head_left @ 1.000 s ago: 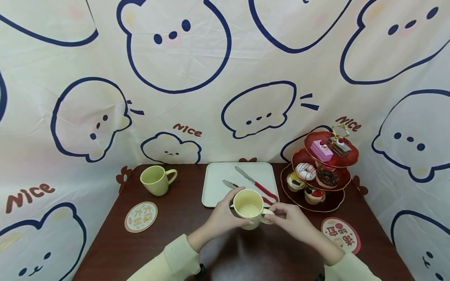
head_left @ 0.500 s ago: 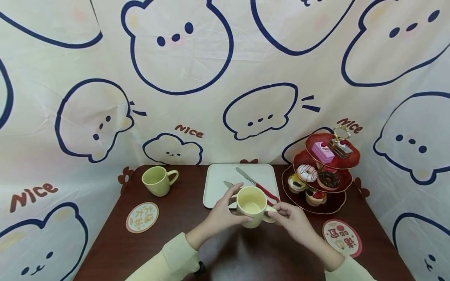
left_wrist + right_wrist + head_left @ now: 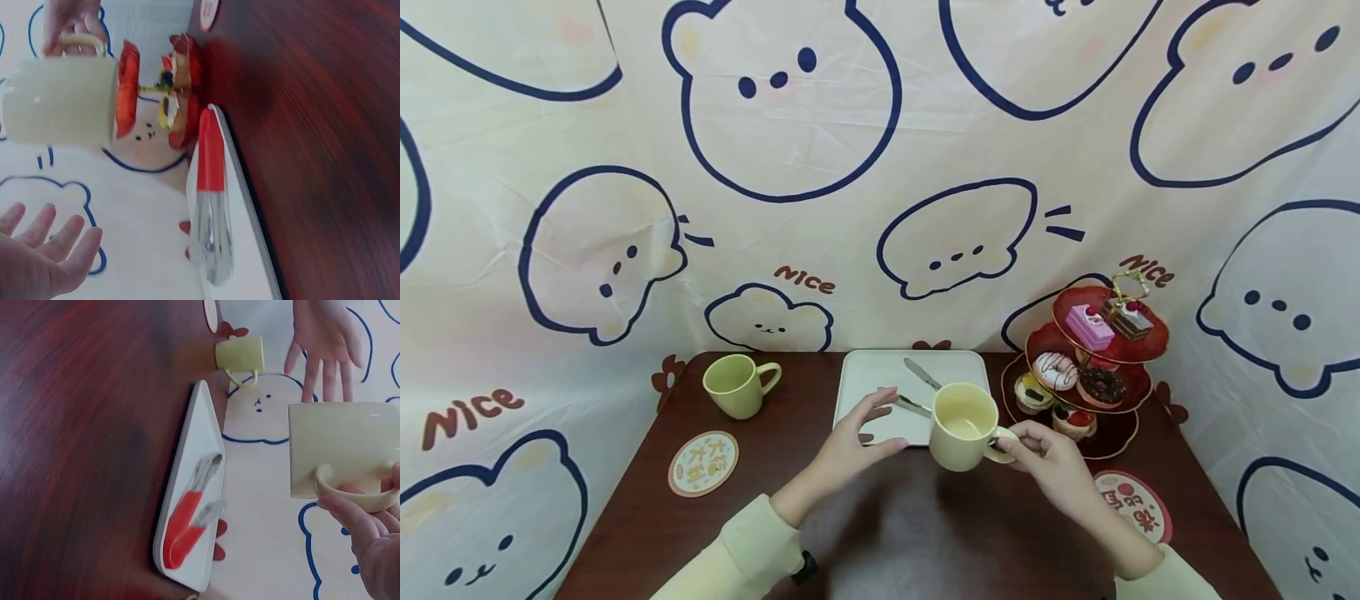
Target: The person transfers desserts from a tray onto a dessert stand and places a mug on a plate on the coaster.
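Observation:
My right hand holds a pale yellow mug by its handle, upright and raised above the table. In the right wrist view, the thumb and fingers of the right hand pinch the mug's handle. My left hand is to the left of the mug, apart from it, with fingers spread and nothing held. Behind the mug is a white tray bearing metal tongs with red handles, partly hidden by the mug in the head view. The left wrist view shows the tongs' red handle plainly.
A green mug stands at the back left, behind a round coaster. On the back right is a tiered red stand with toy cakes, doughnuts and tarts. Another round coaster lies at the right, partly behind the right forearm. A patterned cloth surrounds the table.
My left hand has let go of the yellow mug and drawn off to the left. The right hand has moved the mug a little right and up.

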A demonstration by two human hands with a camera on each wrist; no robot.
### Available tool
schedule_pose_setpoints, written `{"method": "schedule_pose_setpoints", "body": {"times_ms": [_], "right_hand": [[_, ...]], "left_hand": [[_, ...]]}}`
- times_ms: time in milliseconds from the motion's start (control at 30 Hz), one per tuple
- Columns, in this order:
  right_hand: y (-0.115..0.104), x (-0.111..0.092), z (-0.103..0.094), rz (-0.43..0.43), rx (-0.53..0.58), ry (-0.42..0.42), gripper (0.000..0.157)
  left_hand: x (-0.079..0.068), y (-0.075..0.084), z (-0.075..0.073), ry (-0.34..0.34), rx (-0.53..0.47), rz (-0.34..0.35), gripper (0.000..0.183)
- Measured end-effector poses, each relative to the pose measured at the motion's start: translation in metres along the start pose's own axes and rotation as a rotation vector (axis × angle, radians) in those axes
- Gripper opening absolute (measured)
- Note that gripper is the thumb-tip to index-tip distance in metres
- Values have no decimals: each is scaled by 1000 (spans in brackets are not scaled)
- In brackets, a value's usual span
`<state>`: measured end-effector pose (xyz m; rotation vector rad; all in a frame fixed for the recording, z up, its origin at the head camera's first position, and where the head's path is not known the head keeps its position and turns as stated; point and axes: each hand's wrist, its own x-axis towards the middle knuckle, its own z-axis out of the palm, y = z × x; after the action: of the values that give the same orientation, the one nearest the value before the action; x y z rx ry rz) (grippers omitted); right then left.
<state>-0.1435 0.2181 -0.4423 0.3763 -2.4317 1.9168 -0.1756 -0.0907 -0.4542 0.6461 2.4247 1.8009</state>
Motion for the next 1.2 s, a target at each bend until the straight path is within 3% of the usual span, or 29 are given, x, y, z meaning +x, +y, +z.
{"method": "schedule_pose_setpoints", "body": {"times_ms": [167,400,700,800,1000,1200], "right_hand": [[1,-4,-12,26,-18,49,15],[6,-12,-30,68,-103,123,17],[15,-24,-45,51,-153,188,17],[17,-29,-52,62,-220,211,19],[22,-41,-68,162,-359,261,25],[30,-52,-83,221,-399,296,36]], "left_hand": [[-8,-11,-15,59,93,-18,61],[-20,-26,-41,123,146,-34,56],[-31,-43,-69,187,219,-131,58],[-32,-50,-76,188,271,-132,59],[-37,-62,-91,212,407,-115,61],[-41,-68,-105,236,486,-97,57]]}}
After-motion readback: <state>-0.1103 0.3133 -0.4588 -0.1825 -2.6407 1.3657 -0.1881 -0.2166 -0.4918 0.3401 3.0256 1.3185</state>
